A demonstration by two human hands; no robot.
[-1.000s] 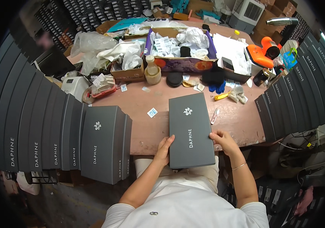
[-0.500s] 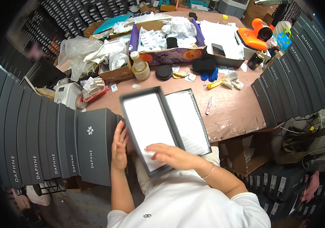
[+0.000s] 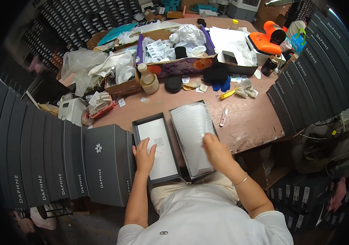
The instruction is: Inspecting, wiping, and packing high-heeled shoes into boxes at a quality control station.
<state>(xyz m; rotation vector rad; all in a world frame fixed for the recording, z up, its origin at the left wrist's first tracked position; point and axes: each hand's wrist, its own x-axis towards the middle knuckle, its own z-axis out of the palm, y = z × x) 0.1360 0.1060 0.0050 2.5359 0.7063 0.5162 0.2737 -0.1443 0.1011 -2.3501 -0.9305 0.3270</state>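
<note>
A shallow dark grey box lid [image 3: 148,127] lies inside up at the table's front edge, its inner face white with small print. My left hand [image 3: 143,158] rests on the lid's left part, fingers spread, holding nothing. Just right of the lid is an open dark grey shoebox [image 3: 175,130], filled with white tissue paper [image 3: 190,130]. At the shoebox's right side my right hand [image 3: 218,152] has its fingers closed on the paper's edge. What lies under the paper is hidden.
Stacked dark grey shoeboxes stand at left [image 3: 105,163] and right [image 3: 325,69]. Small thread snips [image 3: 223,117] and a yellow-handled tool [image 3: 228,94] lie beyond the open box. Farther back are a bottle [image 3: 148,79], a purple carton [image 3: 170,67] of papers and an orange device [image 3: 266,41].
The tilted lid has come down flat, left of the shoebox. My left hand has moved right onto it. My right hand has left the lid and moved right to the tissue paper.
</note>
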